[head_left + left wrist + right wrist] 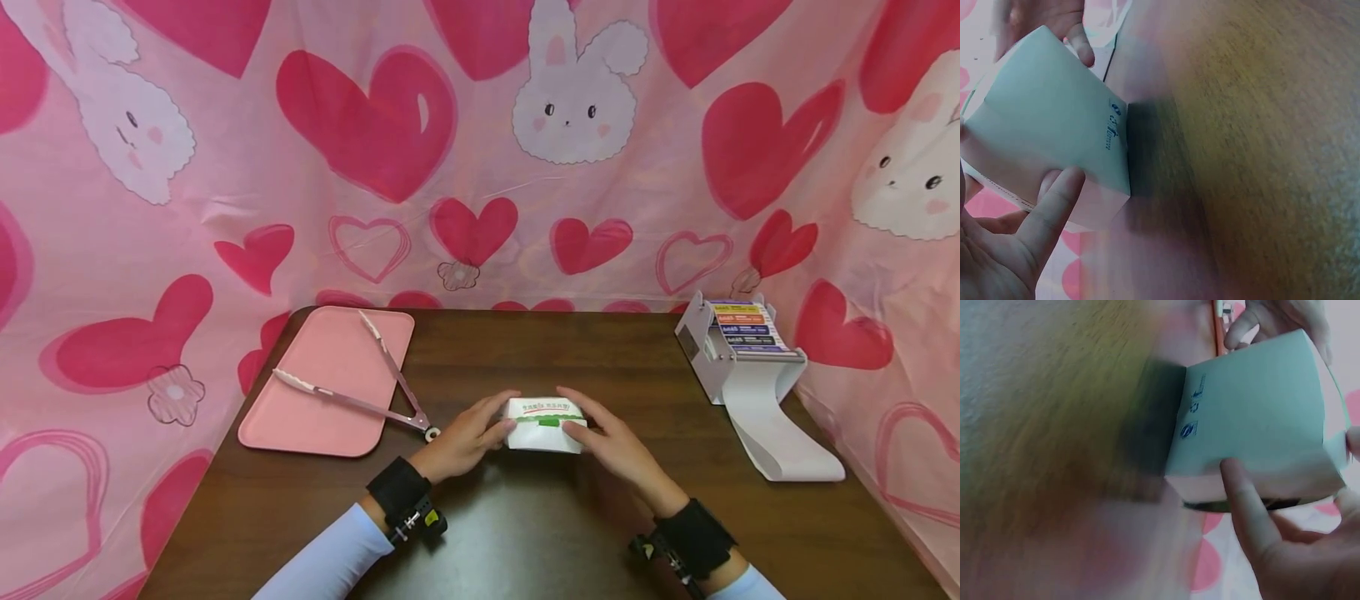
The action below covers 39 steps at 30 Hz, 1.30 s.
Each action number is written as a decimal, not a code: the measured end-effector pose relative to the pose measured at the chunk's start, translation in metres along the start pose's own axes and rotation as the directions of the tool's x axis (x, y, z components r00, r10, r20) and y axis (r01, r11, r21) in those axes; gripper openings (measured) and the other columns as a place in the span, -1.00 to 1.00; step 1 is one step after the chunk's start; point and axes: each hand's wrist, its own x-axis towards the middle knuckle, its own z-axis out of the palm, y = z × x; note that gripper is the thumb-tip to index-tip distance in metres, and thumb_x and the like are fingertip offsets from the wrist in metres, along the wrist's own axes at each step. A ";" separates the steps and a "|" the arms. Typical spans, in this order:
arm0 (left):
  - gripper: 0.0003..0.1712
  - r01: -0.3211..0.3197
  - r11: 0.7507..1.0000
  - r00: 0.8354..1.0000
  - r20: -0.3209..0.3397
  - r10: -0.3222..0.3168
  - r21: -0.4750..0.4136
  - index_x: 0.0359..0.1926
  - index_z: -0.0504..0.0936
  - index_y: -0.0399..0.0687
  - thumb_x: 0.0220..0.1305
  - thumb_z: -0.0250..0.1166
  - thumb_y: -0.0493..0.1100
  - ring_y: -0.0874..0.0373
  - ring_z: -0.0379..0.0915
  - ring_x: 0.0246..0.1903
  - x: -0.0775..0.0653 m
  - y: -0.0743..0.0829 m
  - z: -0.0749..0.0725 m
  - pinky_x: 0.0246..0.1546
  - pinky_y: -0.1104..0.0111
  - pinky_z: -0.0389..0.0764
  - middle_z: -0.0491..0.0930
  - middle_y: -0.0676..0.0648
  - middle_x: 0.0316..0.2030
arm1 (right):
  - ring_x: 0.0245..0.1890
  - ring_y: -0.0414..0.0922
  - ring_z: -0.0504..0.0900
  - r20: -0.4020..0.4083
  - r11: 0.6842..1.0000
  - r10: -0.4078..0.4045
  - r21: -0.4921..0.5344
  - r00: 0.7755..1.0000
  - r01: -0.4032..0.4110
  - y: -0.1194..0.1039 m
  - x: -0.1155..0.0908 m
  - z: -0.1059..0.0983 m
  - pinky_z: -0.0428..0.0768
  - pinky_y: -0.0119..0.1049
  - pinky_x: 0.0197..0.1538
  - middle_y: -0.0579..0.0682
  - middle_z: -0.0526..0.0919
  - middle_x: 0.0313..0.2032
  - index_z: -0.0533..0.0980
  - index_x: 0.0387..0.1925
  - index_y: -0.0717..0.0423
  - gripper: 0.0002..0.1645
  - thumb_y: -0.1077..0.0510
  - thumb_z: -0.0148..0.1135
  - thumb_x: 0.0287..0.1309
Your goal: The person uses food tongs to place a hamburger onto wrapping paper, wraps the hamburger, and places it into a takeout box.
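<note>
A small white paper food box [542, 438] with red lettering and a green band sits on the brown table, between both hands. My left hand [467, 435] grips its left side and my right hand [617, 448] its right, each thumb near the front edge. In the left wrist view the box's plain front [1054, 112] carries small blue print low down, and a left finger [1060, 194] lies against it. The right wrist view has a right finger [1241, 494] pressed to a lower corner of the carton. Its contents are hidden.
Left of the hands, a pink tray [330, 333] lies with spread metal tongs [367, 406] across it, their hinge end past the tray's edge. At the right stands a white dispenser [701, 354] holding colored boxes, a white strip [780, 442] curling out. A pink printed curtain [480, 125] surrounds the table.
</note>
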 end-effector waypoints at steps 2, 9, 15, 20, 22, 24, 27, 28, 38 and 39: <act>-0.37 0.005 1.000 1.000 0.005 -0.005 -0.001 0.53 0.18 0.01 0.57 0.04 0.03 0.04 0.48 0.00 0.000 0.000 0.000 -0.08 0.31 0.65 0.36 -0.16 0.24 | 0.19 0.12 0.36 0.048 0.994 0.010 0.107 0.999 -0.015 0.003 0.000 -0.003 0.45 -0.12 0.09 0.10 0.24 0.44 0.21 0.53 -0.22 -0.28 -0.12 0.15 0.43; -0.37 0.018 1.000 1.000 0.012 -0.018 -0.009 0.55 0.15 0.01 0.58 0.01 0.05 0.03 0.47 0.03 0.001 0.002 0.000 -0.06 0.28 0.66 0.33 -0.17 0.28 | 0.17 0.13 0.38 0.083 0.966 0.035 0.255 0.996 -0.055 0.010 0.002 -0.005 0.50 -0.13 0.10 0.15 0.17 0.43 0.16 0.55 -0.20 -0.25 -0.06 0.17 0.43; -0.38 0.013 1.000 1.000 0.015 -0.013 -0.025 0.55 0.14 0.03 0.59 -0.01 0.03 0.02 0.46 0.04 0.001 0.001 0.000 -0.05 0.27 0.66 0.31 -0.17 0.30 | 0.18 0.15 0.36 0.075 0.953 0.033 0.298 0.997 -0.054 0.007 0.004 0.000 0.49 -0.19 0.06 0.19 0.15 0.38 0.09 0.54 -0.07 -0.26 0.03 0.13 0.46; -0.38 0.018 0.999 1.000 0.009 -0.017 -0.036 0.54 0.15 0.07 0.59 0.00 0.04 0.00 0.45 0.06 0.001 0.000 0.000 -0.04 0.25 0.66 0.31 -0.17 0.30 | 0.19 0.15 0.34 0.066 0.970 0.014 0.240 0.998 -0.029 0.014 0.008 -0.001 0.46 -0.18 0.07 0.19 0.16 0.38 0.11 0.52 -0.09 -0.28 -0.02 0.12 0.47; -0.38 0.020 0.999 1.000 0.004 -0.020 -0.035 0.54 0.15 0.06 0.59 0.00 0.05 0.00 0.46 0.04 0.001 0.000 0.001 -0.05 0.25 0.67 0.32 -0.18 0.28 | 0.17 0.15 0.37 0.048 0.980 0.007 0.197 0.999 -0.017 0.019 0.008 -0.002 0.49 -0.18 0.07 0.18 0.20 0.38 0.16 0.51 -0.12 -0.29 -0.05 0.15 0.45; -0.38 0.027 0.999 1.000 -0.006 -0.027 -0.027 0.54 0.17 0.07 0.58 0.01 0.06 0.02 0.47 0.02 0.001 0.000 0.002 -0.06 0.28 0.67 0.34 -0.17 0.26 | 0.14 0.14 0.42 0.024 0.989 -0.008 0.145 1.000 0.004 0.022 0.008 -0.002 0.53 -0.19 0.04 0.18 0.26 0.37 0.21 0.50 -0.15 -0.30 -0.07 0.18 0.43; -0.38 0.021 1.000 1.000 -0.024 -0.021 0.005 0.53 0.19 0.05 0.57 0.04 0.05 0.04 0.49 -0.03 0.000 0.003 0.004 -0.09 0.32 0.65 0.37 -0.17 0.22 | 0.07 0.10 0.47 -0.031 0.999 -0.020 0.048 0.999 0.021 0.021 0.008 0.001 0.52 -0.19 -0.02 0.14 0.38 0.29 0.28 0.43 -0.18 -0.33 -0.12 0.23 0.38; -0.38 0.015 1.000 0.999 -0.031 -0.015 0.024 0.52 0.19 0.05 0.56 0.05 0.05 0.05 0.49 -0.03 0.000 0.003 0.004 -0.08 0.32 0.64 0.37 -0.16 0.21 | 0.05 0.08 0.48 -0.056 1.000 -0.028 0.007 0.998 0.028 0.019 0.008 0.003 0.52 -0.20 -0.04 0.13 0.42 0.25 0.30 0.41 -0.18 -0.33 -0.15 0.25 0.35; -0.36 -0.041 0.991 0.997 -0.062 0.049 0.128 0.51 0.21 -0.04 0.53 0.12 0.02 0.05 0.40 0.11 -0.003 0.001 0.006 0.18 0.13 0.42 0.39 -0.14 0.26 | 0.02 0.01 0.46 -0.221 0.992 -0.027 -0.130 0.975 -0.002 -0.003 0.006 0.022 0.41 -0.20 -0.04 0.06 0.48 0.10 0.39 0.19 -0.01 -0.33 -0.21 0.40 0.20; -0.36 -0.045 0.991 0.997 -0.063 0.053 0.129 0.50 0.21 -0.03 0.53 0.12 0.01 0.05 0.40 0.10 -0.003 0.001 0.007 0.17 0.14 0.43 0.40 -0.14 0.25 | 0.03 0.01 0.45 -0.212 0.993 -0.023 -0.119 0.977 -0.003 -0.004 0.007 0.021 0.41 -0.20 -0.04 0.07 0.47 0.11 0.39 0.19 0.00 -0.34 -0.20 0.40 0.20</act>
